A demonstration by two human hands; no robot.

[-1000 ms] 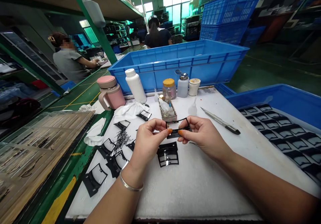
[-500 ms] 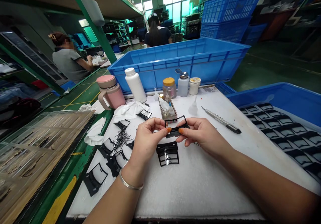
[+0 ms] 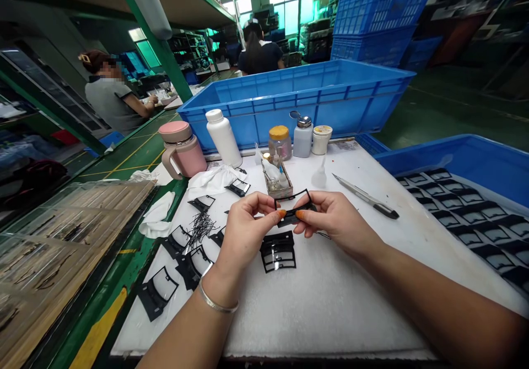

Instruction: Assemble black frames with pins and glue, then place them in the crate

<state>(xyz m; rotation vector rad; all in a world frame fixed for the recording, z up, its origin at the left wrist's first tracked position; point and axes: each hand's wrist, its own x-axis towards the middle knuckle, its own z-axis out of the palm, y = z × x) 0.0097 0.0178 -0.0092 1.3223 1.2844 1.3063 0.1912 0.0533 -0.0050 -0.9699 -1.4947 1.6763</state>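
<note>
Above the white work surface (image 3: 330,303), my left hand (image 3: 252,226) pinches the left side of a small black frame (image 3: 292,216). My right hand (image 3: 330,217) grips the same frame at its right side, thumb on the near face. The frame is tilted, its open window at the top; fingers hide part of its lower edge. Just below the hands lies a black frame with clear windows (image 3: 279,252). Several similar black frames (image 3: 158,293) are spread at the left, around a pile of thin black strips (image 3: 201,227).
A craft knife (image 3: 366,195) lies at the right. Behind stand a small parts box (image 3: 278,188), a pink mug (image 3: 182,148), a white bottle (image 3: 223,137), jars and a large blue crate (image 3: 297,98). Another blue crate (image 3: 487,159) at the right holds many frames. Two people sit farther back.
Both hands and the black frame between them have shifted very slightly to the right. The view has tilted a little. The grip looks the same.
</note>
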